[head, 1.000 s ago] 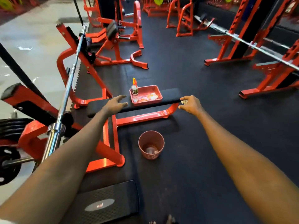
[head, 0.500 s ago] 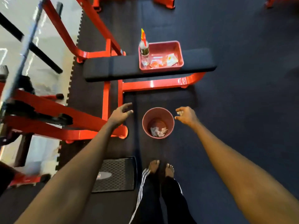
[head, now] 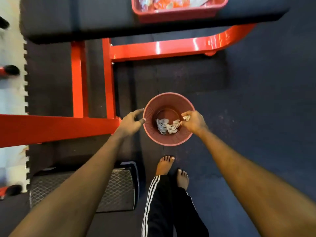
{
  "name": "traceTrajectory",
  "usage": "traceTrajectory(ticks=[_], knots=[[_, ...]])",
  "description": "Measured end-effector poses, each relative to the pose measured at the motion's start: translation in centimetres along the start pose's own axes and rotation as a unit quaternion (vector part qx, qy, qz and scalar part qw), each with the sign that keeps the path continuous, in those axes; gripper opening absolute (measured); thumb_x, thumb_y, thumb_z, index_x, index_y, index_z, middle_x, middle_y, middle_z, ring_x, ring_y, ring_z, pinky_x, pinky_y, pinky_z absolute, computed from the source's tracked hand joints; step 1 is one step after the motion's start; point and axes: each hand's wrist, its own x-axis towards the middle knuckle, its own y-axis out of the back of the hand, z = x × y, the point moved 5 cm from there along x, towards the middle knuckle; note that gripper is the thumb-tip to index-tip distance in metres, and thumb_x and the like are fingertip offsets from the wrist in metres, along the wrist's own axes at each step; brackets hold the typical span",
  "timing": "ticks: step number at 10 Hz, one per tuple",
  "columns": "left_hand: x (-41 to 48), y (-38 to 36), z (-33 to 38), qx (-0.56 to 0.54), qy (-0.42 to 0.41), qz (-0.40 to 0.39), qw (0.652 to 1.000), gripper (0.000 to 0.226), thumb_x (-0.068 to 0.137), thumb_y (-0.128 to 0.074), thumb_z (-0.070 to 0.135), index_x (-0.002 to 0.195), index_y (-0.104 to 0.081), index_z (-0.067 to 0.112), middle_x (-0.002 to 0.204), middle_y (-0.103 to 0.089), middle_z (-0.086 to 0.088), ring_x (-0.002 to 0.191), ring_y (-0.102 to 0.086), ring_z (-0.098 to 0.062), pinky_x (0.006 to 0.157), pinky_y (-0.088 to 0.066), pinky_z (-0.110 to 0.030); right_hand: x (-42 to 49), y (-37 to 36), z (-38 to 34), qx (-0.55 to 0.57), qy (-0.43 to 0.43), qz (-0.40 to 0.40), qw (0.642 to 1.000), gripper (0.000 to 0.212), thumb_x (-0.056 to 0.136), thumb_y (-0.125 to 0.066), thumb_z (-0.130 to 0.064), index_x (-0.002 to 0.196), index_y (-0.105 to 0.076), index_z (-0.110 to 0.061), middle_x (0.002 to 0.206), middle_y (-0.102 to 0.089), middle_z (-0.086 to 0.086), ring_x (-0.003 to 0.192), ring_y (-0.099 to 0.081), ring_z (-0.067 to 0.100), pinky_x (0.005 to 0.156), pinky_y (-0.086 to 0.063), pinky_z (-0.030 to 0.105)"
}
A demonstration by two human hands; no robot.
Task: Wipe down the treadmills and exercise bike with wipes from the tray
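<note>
Over the bin (head: 171,142), right hand (head: 194,122) pinches a wipe (head: 187,118) (crumpled).

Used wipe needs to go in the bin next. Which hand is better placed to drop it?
Right. The right hand pinches the crumpled wipe over the bin rim; the left hand is empty beside it.

Worn kit, low in frame at 6 o'clock: loose black track trousers (head: 171,211). Three white stripes (head: 150,202) run down the outer seam of the left leg. A thin white line shows on the right leg's outer edge, near the hem. Left foot (head: 165,165) and right foot (head: 183,179) are bare, at 12 o'clock of the hems. Left forearm (head: 82,182) and right forearm (head: 248,177) are bare out to the frame edge at 7 and 5 o'clock. Left hand (head: 130,124) and right hand (head: 195,123) are bare.
</note>
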Motion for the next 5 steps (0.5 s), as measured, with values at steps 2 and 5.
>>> traceTrajectory(ticks=[2, 5], knots=[[7.5, -3.0, -3.9, -0.004, 0.001, -0.012, 1.0, 0.055, 0.093, -0.064, 0.03, 0.146, -0.051, 0.03, 0.146, -0.055, -0.001, 0.135, -0.05, -0.019, 0.115, -0.035, -0.032, 6.7, -6.0, 3.2, -0.011, -0.016, -0.021, 1.0, 0.042, 0.084, -0.074, -0.012, 0.125, -0.068, -0.014, 0.128, -0.067, 0.007, 0.116, -0.063, 0.023, 0.099, -0.046, 0.028], [6.6, -1.5, 0.1, 0.011, -0.003, 0.0, 1.0, 0.052, 0.094, -0.066, 0.027, 0.143, -0.055, 0.036, 0.145, -0.055, 0.003, 0.133, -0.051, -0.016, 0.114, -0.035, -0.03, 4.1, -2.0, 3.2, 0.042, -0.04, -0.01, 0.998, 0.052, 0.083, -0.075, -0.018, 0.134, -0.062, -0.021, 0.128, -0.067, 0.003, 0.115, -0.065, 0.021, 0.102, -0.05, 0.033]])
